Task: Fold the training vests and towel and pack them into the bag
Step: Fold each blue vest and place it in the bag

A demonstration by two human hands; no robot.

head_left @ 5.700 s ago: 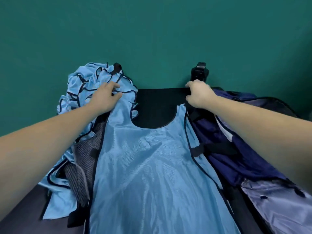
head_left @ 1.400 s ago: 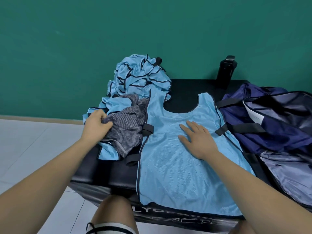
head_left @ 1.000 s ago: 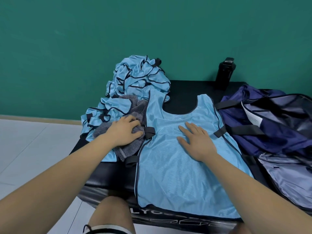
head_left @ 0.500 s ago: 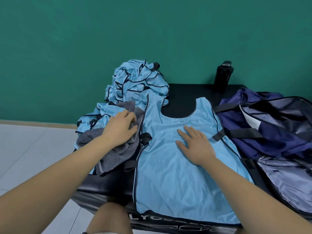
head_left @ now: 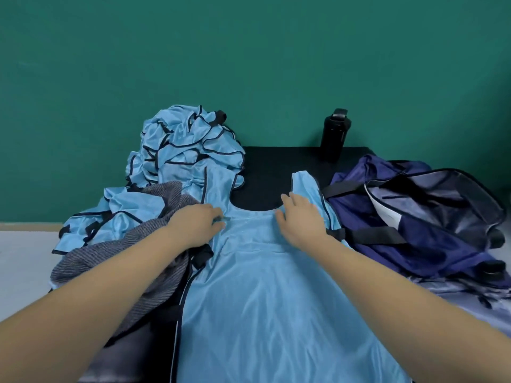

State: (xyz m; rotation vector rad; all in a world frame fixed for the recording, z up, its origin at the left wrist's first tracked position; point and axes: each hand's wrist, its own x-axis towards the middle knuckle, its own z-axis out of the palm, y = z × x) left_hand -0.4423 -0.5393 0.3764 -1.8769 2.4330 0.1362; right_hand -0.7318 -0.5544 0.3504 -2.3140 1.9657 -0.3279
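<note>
My right hand [head_left: 301, 220] lies flat and released on the spread vest [head_left: 262, 299], and just left of it my left hand [head_left: 195, 225] touches the fabric, whether grasping I cannot tell.

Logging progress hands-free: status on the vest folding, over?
Right hand flat on spread vest by neckline; left hand at its shoulder, grip unclear. Vest not yet folded. Grey towel under left forearm; bag at right.
</note>
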